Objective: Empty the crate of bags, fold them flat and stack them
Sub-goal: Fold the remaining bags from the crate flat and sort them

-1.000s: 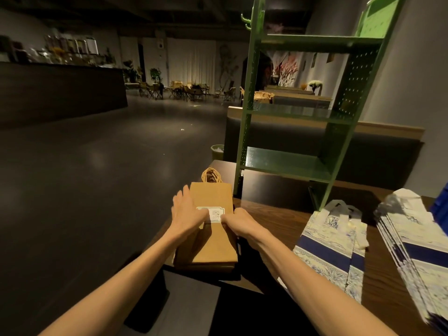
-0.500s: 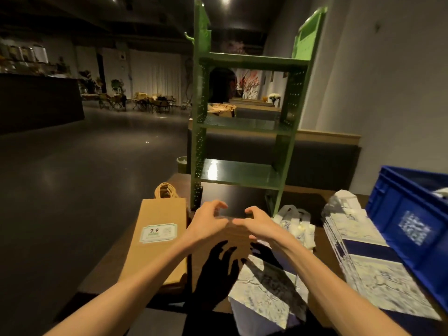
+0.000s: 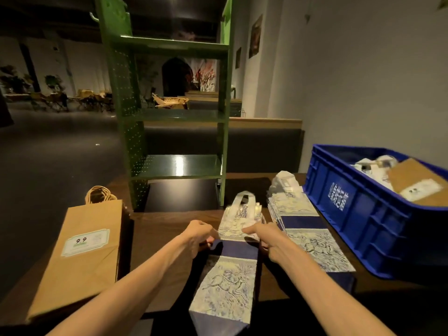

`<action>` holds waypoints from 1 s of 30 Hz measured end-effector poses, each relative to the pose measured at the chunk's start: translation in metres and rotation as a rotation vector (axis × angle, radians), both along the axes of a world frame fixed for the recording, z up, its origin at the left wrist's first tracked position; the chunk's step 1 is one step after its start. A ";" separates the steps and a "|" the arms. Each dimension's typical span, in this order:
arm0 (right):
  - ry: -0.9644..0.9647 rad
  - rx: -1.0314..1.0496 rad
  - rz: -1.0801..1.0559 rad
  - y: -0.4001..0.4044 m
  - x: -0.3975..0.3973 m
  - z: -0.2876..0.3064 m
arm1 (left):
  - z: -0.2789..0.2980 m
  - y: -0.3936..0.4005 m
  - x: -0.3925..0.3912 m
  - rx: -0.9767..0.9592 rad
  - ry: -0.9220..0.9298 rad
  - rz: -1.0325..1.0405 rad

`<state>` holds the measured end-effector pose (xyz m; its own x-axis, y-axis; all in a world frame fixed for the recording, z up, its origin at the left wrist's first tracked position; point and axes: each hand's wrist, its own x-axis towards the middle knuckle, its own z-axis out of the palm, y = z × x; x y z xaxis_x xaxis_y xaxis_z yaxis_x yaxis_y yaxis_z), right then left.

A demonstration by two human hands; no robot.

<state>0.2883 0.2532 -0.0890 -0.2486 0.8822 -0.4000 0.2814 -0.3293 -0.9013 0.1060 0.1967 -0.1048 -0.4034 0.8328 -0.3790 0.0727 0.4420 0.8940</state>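
Left hand (image 3: 197,235) and right hand (image 3: 265,241) pinching light, floppy patterned bag (image 3: 229,275) edges at 12 o'clock; probably creases easily

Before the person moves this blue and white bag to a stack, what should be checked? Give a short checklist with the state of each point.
1. Both hands hold the blue and white bag: left hand and right hand at its edges: ok.
2. Bag folded flat: cannot tell.
3. Matching stack beside it: ok.
4. Brown bags stacked apart: ok.
5. Crate emptied: not ok, bags remain.
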 end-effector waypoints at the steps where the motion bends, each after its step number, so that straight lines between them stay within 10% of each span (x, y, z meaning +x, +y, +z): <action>1: -0.015 0.023 -0.018 0.001 -0.001 -0.003 | 0.001 -0.001 0.005 -0.032 -0.001 -0.008; 18: 0.354 0.819 -0.069 0.004 0.039 0.098 | 0.134 -0.030 0.029 0.664 -0.072 -0.224; 30: 0.574 0.707 -0.065 0.019 0.027 0.103 | 0.107 -0.025 0.002 0.730 0.096 -0.197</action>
